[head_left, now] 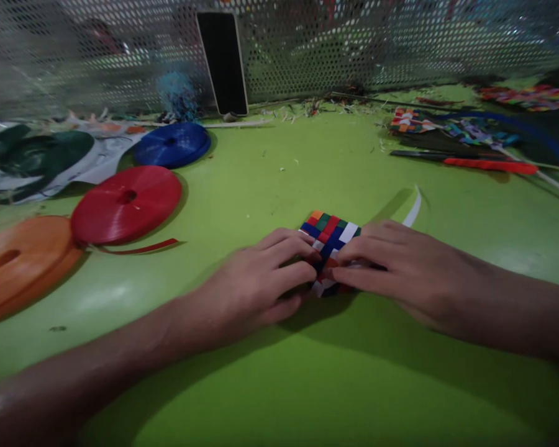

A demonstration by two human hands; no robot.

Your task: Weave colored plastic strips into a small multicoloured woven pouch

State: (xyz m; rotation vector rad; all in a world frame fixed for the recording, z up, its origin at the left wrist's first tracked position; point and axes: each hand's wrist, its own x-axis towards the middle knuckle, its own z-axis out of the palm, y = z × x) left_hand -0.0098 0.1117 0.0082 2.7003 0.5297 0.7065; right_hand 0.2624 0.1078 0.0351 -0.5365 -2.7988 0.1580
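A small woven mat of coloured strips (pixel 330 234), in red, blue, white, green and orange, lies on the green table (pixel 279 372). My left hand (pixel 256 282) presses its fingertips on the mat's left side. On the mat's right side rests my right hand (pixel 400 264), fingers together and flat over it. A white strip (pixel 412 213) sticks out from the mat behind my right hand. Both hands cover the near part of the mat.
Rolls of strip lie at the left: orange (pixel 13 264), red (pixel 125 203), blue (pixel 172 144), dark green (pixel 28 158). A black phone (pixel 222 62) leans on the mesh wall (pixel 354 43). Red-handled tool (pixel 489 165) and woven pieces (pixel 410 120) lie at the right.
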